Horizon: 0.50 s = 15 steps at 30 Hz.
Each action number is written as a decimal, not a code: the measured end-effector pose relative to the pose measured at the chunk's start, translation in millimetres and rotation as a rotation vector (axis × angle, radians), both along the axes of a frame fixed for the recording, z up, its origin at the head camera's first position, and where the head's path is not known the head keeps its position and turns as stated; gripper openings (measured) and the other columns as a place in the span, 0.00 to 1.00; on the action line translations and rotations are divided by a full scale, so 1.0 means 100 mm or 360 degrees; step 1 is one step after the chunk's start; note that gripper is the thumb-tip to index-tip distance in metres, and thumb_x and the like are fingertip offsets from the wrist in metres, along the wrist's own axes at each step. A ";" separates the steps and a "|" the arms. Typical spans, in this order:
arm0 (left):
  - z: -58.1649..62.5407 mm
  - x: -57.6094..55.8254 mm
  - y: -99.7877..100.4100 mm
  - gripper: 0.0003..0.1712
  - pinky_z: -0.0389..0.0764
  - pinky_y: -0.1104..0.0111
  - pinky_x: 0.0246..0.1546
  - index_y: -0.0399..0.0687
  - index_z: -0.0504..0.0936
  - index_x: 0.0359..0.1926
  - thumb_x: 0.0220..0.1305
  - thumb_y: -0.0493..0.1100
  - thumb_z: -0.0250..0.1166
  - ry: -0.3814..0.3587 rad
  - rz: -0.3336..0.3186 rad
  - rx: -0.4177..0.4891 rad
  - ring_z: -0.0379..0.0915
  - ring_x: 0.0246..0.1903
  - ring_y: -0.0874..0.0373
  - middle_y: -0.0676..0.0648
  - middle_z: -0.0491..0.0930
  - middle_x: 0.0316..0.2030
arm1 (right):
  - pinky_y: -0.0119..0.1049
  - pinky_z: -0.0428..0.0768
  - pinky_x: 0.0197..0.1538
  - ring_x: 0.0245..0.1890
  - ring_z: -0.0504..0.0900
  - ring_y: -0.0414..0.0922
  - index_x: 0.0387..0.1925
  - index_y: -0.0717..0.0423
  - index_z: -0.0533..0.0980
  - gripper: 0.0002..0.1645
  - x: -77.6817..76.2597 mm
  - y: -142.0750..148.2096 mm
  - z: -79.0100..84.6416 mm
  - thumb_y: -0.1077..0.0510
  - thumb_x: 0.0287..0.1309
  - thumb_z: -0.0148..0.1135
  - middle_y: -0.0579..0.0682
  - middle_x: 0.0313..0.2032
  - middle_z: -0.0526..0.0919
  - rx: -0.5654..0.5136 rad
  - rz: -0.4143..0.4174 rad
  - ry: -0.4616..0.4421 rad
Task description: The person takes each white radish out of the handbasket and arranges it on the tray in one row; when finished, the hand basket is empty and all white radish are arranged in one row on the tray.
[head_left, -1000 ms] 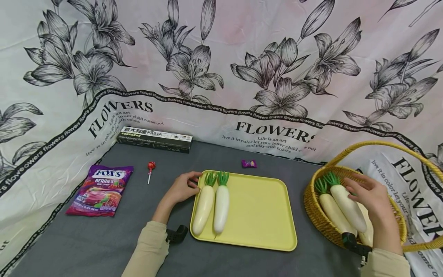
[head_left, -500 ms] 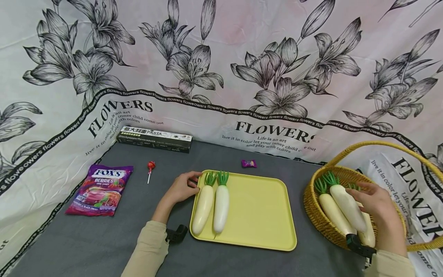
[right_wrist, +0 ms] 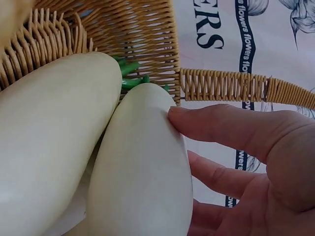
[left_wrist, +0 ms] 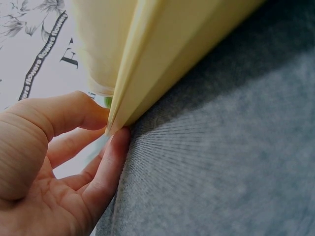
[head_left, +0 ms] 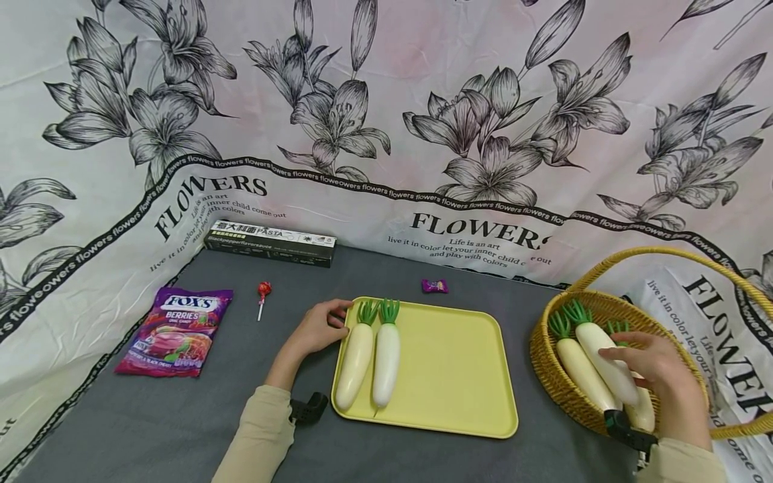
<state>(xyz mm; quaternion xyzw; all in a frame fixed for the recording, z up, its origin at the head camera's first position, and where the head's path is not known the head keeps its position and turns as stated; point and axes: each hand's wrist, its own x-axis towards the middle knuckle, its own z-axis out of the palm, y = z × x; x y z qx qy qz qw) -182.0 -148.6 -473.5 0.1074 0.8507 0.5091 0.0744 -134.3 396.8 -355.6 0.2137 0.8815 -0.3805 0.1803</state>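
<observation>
My left hand (head_left: 320, 325) pinches the left rim of the yellow tray (head_left: 453, 369); in the left wrist view, thumb (left_wrist: 88, 115) and fingers meet at its edge. A cream daikon (head_left: 354, 369) and a whiter daikon (head_left: 386, 365) lie side by side in the tray, green tops pointing away. At the right, my right hand (head_left: 655, 362) reaches into the wicker basket (head_left: 549, 376) and holds a white daikon (head_left: 604, 352). In the right wrist view the thumb (right_wrist: 211, 123) rests on it, fingertips hidden behind. A cream daikon (head_left: 582, 372) lies beside it; another daikon (head_left: 641, 410) is partly hidden.
The basket's tall handle (head_left: 670, 249) arches above its right side. Left of the tray lie a purple candy bag (head_left: 175, 332) and a red lollipop (head_left: 264, 290). A pasta box (head_left: 270, 245) and a wrapped purple candy (head_left: 434, 286) sit near the flowered backdrop.
My right hand has moved lower and slightly right over the basket, onto the white daikon; another green top now shows beside it. The left hand and tray have stayed still.
</observation>
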 end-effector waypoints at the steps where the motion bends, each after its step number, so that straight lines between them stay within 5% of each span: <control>1: 0.00 0.00 0.00 0.30 0.81 0.58 0.41 0.37 0.76 0.63 0.55 0.29 0.64 0.0007 -0.0004 0.0000 0.80 0.38 0.51 0.40 0.79 0.45 | 0.48 0.82 0.43 0.57 0.66 0.68 0.67 0.74 0.59 0.48 0.00 -0.01 -0.01 0.47 0.58 0.68 0.77 0.65 0.52 0.0009 0.0008 0.0001; 15: -0.01 -0.01 -0.01 0.30 0.81 0.58 0.41 0.34 0.76 0.62 0.56 0.29 0.64 -0.0002 -0.0040 0.0058 0.80 0.39 0.49 0.38 0.79 0.46 | 0.44 0.84 0.42 0.50 0.73 0.60 0.67 0.75 0.59 0.49 0.02 -0.03 -0.06 0.45 0.59 0.67 0.77 0.63 0.53 -0.0006 -0.0032 0.0041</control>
